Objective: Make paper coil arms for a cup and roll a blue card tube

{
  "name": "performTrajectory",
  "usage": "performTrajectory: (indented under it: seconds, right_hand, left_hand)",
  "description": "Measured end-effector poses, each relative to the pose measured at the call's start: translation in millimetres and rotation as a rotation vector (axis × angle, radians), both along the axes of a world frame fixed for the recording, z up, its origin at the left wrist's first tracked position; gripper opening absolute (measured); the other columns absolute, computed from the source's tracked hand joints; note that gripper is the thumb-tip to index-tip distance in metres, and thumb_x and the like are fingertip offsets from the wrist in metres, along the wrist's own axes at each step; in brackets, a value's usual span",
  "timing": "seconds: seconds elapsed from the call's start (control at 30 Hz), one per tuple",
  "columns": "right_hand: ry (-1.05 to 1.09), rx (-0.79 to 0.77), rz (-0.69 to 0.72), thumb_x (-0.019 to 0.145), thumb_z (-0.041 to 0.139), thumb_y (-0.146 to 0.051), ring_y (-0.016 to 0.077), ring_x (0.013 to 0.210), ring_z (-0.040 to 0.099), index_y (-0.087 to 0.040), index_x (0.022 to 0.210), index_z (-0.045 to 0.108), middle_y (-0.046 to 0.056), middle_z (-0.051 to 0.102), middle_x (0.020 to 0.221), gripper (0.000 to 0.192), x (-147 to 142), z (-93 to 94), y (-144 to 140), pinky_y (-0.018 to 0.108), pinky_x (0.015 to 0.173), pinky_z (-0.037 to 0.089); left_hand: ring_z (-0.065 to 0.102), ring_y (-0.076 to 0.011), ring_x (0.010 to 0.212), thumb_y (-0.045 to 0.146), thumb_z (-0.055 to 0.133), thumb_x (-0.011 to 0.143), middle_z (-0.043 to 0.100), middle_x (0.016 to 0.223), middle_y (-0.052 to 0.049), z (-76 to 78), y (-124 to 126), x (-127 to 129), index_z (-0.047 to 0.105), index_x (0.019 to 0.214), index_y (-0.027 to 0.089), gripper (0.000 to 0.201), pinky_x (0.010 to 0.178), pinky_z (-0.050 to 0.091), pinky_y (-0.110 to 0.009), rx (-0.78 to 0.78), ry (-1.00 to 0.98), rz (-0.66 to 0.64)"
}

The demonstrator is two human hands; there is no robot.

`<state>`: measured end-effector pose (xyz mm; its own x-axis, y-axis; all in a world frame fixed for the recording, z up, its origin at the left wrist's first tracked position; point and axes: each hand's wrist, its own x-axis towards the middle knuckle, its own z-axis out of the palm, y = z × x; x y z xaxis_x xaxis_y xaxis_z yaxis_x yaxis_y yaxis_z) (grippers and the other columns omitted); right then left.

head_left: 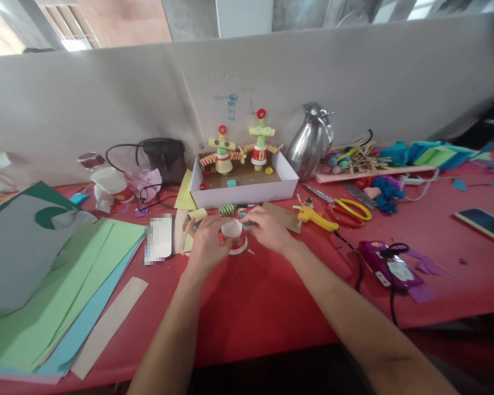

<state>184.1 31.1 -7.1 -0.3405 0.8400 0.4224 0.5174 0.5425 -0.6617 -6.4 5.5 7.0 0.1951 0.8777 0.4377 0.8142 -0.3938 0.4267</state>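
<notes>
The left grip (208,237) holds a small cup (231,228), the right grip (268,227) beside it.

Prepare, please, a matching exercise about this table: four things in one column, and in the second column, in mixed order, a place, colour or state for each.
1. Cup
2. Glue gun
3. Jug
4. Box

A. Silver-coloured
B. Has two figures standing in it
C. Between the left hand and the right hand
D. Yellow

Pairs: 1-C, 2-D, 3-A, 4-B
</notes>
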Motion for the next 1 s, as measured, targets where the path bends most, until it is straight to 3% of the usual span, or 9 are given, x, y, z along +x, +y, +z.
performTrajectory:
  seconds: [0.2,0.33,0.43,0.53,0.63,0.73,0.87,1.0]
  right_hand:
    - [-0.007,-0.024,0.006,0.082,0.073,-0.018,0.0235,0.121,0.057,-0.027,0.133,0.059,0.008,0.066,0.126,0.053,16.0,5.5,-8.2,0.042,0.102,0.046]
    - [-0.02,0.003,-0.046,0.079,0.077,-0.034,0.0263,0.121,0.058,-0.03,0.131,0.06,0.006,0.065,0.129,0.056,31.4,10.1,-12.0,0.045,0.103,0.046]
    - [0.044,-0.018,-0.079,0.082,0.072,-0.043,0.0263,0.121,0.059,-0.028,0.126,0.064,0.006,0.066,0.129,0.046,40.1,10.8,-9.6,0.044,0.104,0.045]
    - [0.222,-0.076,-0.184,0.091,0.058,-0.046,0.024,0.109,0.067,-0.024,0.11,0.071,0.007,0.074,0.114,0.032,45.6,7.6,-5.1,0.04,0.097,0.05]
    - [0.344,-0.123,-0.28,0.092,0.054,-0.047,0.0237,0.097,0.071,-0.02,0.096,0.074,0.008,0.077,0.099,0.034,49.0,1.4,-1.0,0.038,0.09,0.053]
    - [0.351,-0.145,-0.31,0.09,0.056,-0.048,0.0242,0.092,0.072,-0.018,0.092,0.074,0.008,0.078,0.093,0.035,49.4,-3.8,0.4,0.039,0.089,0.053]
    - [0.343,-0.165,-0.313,0.088,0.058,-0.049,0.0243,0.09,0.072,-0.018,0.089,0.075,0.009,0.078,0.092,0.035,45.4,-6.5,-2.0,0.039,0.086,0.054]
    - [0.341,-0.194,-0.303,0.087,0.059,-0.049,0.0237,0.086,0.072,-0.018,0.087,0.074,0.008,0.077,0.087,0.034,41.5,-7.1,-5.3,0.037,0.081,0.054]
  left_hand:
    - [0.06,-0.0321,0.117,0.034,0.067,0.081,0.071,0.118,-0.008,-8.9,-3.9,-1.7,0.068,0.111,0.026,0.032,0.113,0.013,-0.056,0.102,0.047,0.007]
    - [0.058,-0.0304,0.119,0.039,0.067,0.081,0.069,0.12,-0.008,-6.8,-7.2,-10.0,0.064,0.122,0.027,0.043,0.115,0.013,-0.054,0.212,0.008,0.047]
    - [0.059,-0.027,0.116,0.04,0.065,0.084,0.068,0.12,-0.008,-1.1,-5.6,-22.0,0.063,0.122,0.025,0.041,0.11,0.029,-0.048,0.338,-0.231,0.185]
    - [0.061,-0.0216,0.106,0.034,0.062,0.086,0.068,0.109,-0.007,0.5,1.4,-38.0,0.065,0.115,0.022,0.032,0.098,0.042,-0.039,0.455,-0.583,0.388]
    - [0.06,-0.0156,0.088,0.028,0.064,0.081,0.064,0.093,-0.002,-3.3,10.4,-54.2,0.066,0.103,0.02,0.023,0.085,0.047,-0.032,0.445,-0.926,0.543]
    - [0.058,-0.0114,0.078,0.023,0.064,0.076,0.059,0.083,0.001,-7.4,16.0,-64.5,0.064,0.092,0.018,0.017,0.076,0.048,-0.027,0.428,-1.163,0.572]
    - [0.06,-0.0118,0.075,0.023,0.068,0.07,0.06,0.08,0.0,-7.3,15.5,-65.4,0.063,0.086,0.017,0.017,0.075,0.05,-0.027,0.38,-1.256,0.537]
    - [0.064,-0.0145,0.078,0.029,0.065,0.076,0.065,0.083,-0.003,-4.7,11.9,-61.8,0.063,0.087,0.018,0.017,0.072,0.052,-0.029,0.392,-1.235,0.539]
